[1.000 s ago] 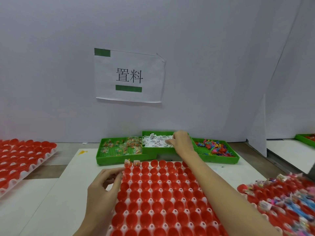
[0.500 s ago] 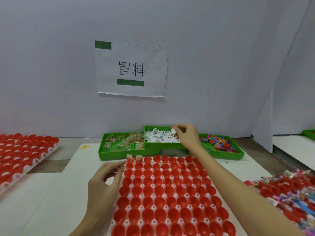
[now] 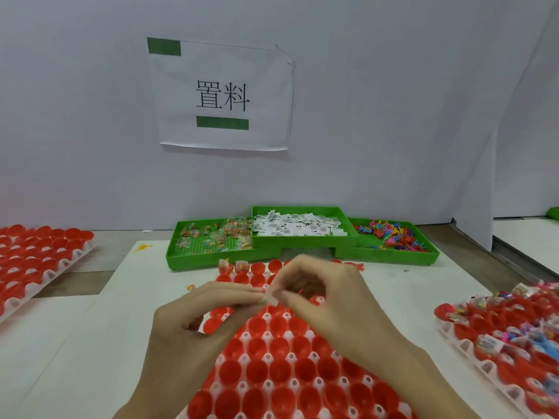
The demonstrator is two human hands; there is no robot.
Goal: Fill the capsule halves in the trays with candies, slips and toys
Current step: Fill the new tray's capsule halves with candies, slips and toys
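**Slip held over the centre tray**

A small white slip, blurred, sits just below the frame's middle, pinched between the fingertips of the left hand and the right hand. Beneath them the white centre tray holds rows of red capsule halves, open side up; two at its far left corner already hold candies.

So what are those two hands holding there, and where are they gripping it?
A small white slip, pinched between the fingertips of the left hand and the right hand, one at each side edge.
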